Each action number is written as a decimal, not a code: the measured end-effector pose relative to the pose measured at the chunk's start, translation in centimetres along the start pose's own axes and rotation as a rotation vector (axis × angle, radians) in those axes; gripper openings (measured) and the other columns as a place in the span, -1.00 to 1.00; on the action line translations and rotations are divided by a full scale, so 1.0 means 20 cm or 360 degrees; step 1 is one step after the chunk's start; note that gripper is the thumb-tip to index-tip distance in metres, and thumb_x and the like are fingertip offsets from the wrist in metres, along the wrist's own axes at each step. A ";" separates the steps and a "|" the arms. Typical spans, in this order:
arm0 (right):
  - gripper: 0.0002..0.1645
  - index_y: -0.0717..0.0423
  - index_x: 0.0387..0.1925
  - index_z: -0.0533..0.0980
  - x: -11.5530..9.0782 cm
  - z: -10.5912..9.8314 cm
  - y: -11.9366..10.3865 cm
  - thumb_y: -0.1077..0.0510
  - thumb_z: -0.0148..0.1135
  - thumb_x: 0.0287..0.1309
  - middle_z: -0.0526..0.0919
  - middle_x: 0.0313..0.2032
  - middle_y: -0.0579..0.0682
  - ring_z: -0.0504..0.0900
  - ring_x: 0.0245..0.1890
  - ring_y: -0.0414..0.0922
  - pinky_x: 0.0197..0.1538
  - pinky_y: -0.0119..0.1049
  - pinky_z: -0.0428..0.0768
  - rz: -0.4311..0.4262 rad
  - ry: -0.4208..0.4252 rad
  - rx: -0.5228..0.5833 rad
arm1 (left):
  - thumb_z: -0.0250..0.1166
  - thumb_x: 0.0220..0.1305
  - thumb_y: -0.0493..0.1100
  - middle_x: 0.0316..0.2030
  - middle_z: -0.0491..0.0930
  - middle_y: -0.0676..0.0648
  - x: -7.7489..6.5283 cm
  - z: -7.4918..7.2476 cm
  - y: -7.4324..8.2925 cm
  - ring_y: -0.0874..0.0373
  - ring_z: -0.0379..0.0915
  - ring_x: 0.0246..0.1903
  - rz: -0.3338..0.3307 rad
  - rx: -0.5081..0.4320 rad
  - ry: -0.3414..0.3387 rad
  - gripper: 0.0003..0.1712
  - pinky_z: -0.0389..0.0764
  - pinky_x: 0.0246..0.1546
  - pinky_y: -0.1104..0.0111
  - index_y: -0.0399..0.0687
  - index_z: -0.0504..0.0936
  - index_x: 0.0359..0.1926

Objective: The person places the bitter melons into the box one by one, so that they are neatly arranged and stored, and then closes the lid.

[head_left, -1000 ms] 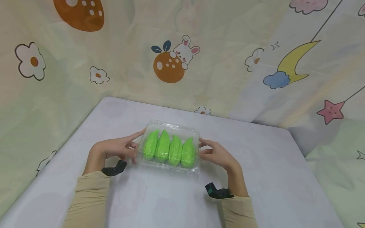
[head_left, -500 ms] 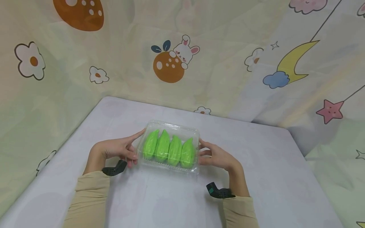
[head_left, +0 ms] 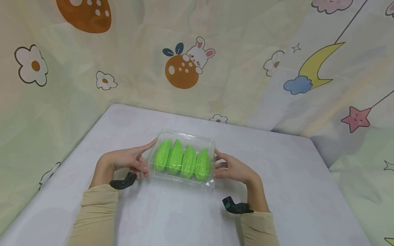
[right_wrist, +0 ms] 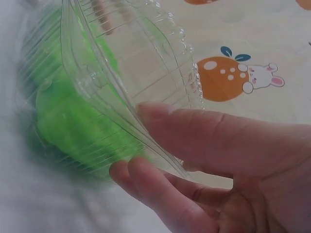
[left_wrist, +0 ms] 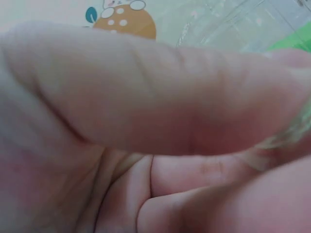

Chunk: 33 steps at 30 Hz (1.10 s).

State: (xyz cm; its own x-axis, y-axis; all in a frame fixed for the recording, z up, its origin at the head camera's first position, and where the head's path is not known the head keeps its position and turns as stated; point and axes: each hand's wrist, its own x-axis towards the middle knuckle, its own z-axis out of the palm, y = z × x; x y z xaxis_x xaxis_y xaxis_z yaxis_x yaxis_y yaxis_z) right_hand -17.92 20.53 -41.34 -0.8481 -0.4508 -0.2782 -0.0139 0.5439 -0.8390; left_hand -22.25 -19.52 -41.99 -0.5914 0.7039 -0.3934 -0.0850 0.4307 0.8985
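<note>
A clear plastic clamshell box [head_left: 197, 139] sits over the middle of the table, with its lid down over several bright green, ridged, pointed pieces [head_left: 175, 158] lying side by side. My left hand [head_left: 129, 160] grips the box's left edge; in the left wrist view a finger [left_wrist: 194, 97] fills most of the picture and hides much of that hold. On the opposite side, my right hand [head_left: 235, 167] pinches the right edge. The right wrist view shows the thumb [right_wrist: 194, 131] on top of the clear rim [right_wrist: 114, 82] and the other fingers beneath it.
The white table [head_left: 178, 218] has rounded far corners. Behind it hangs a pale cloth backdrop [head_left: 240, 75] printed with flowers, a rabbit and a moon. A black wrist camera [head_left: 123, 181] sits on the left wrist, another black camera [head_left: 236, 206] on the right.
My left fingers have drawn in at the box's left edge. My right hand has shifted slightly, taking the right edge between thumb and fingers. The box has hardly moved.
</note>
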 end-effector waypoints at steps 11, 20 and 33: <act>0.17 -0.01 0.50 -0.13 -0.02 -0.01 -0.02 0.06 0.41 0.02 0.34 0.25 0.17 0.51 0.19 0.07 0.12 -0.09 0.56 -0.0008 -0.0025 -0.0032 | 0.31 0.17 -0.25 -0.42 0.71 -0.19 -0.01 0.00 0.04 0.21 0.45 -0.58 -0.0017 0.0091 0.0024 0.21 0.34 -0.62 0.48 0.33 -0.42 0.48; 0.17 -0.03 0.50 -0.13 -0.02 0.00 -0.02 0.05 0.41 0.03 0.35 0.24 0.16 0.51 0.18 0.07 0.13 -0.06 0.56 0.0018 -0.0009 -0.0038 | 0.31 0.16 -0.27 -0.43 0.71 -0.20 0.00 -0.01 0.04 0.19 0.46 -0.57 -0.0049 0.0120 0.0069 0.21 0.38 -0.60 0.46 0.38 -0.40 0.48; 0.20 -0.03 0.50 -0.13 -0.02 0.00 -0.03 0.03 0.43 0.00 0.38 0.23 0.08 0.49 0.20 0.06 0.15 -0.04 0.54 0.0048 0.0013 -0.0063 | 0.36 0.11 -0.24 -0.42 0.67 -0.09 -0.03 0.01 0.08 0.05 0.61 -0.36 -0.0063 0.0222 0.0152 0.21 0.55 -0.37 0.29 0.22 -0.33 0.50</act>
State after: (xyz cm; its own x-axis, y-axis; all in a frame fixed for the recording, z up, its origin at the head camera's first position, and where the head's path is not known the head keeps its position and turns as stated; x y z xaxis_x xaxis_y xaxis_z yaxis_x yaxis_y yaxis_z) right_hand -17.51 20.39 -40.80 -0.8529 -0.4278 -0.2993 -0.0088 0.5849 -0.8110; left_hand -21.90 -19.10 -40.47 -0.6641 0.6307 -0.4015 -0.0017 0.5357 0.8444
